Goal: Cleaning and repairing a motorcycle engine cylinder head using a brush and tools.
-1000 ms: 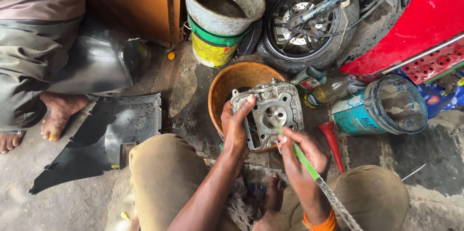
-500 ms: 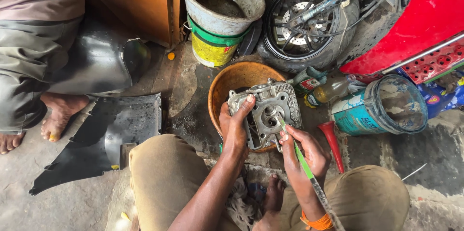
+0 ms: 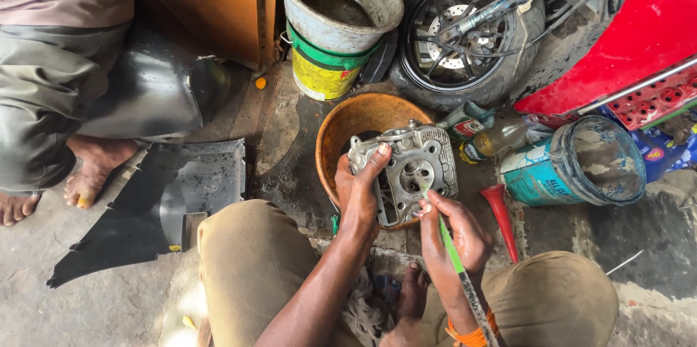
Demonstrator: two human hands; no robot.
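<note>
Head view looks straight down on the grip: the left hand [image 3: 361, 189] clamps the metal cylinder head [image 3: 406, 169] by its left edge, thumb across the top face and fingers curled beneath, while the right hand [image 3: 451, 229] is closed around a thin green-handled tool [image 3: 451, 258], whose tip touches the head near its round central port. The part sits tilted over the orange bowl [image 3: 341, 125], held just above the person's knees. To work this well, I judge the left hand should keep the casting firm and angled over the bowl so loosened grime drops in, and the tool should move in short, light strokes along the port edge, not gouging the mating face. The cylinder head is dull grey cast metal, roughly square, finned on its right side, with several openings and a grimy look. Farther out stand a dented grey bucket [image 3: 340, 0] stacked in a yellow-green one, a wheel [image 3: 465, 27], a blue tin [image 3: 581, 162], a red funnel [image 3: 502, 216], and black plastic panels [image 3: 156, 202] beside another person's bare foot [image 3: 91, 176].
</note>
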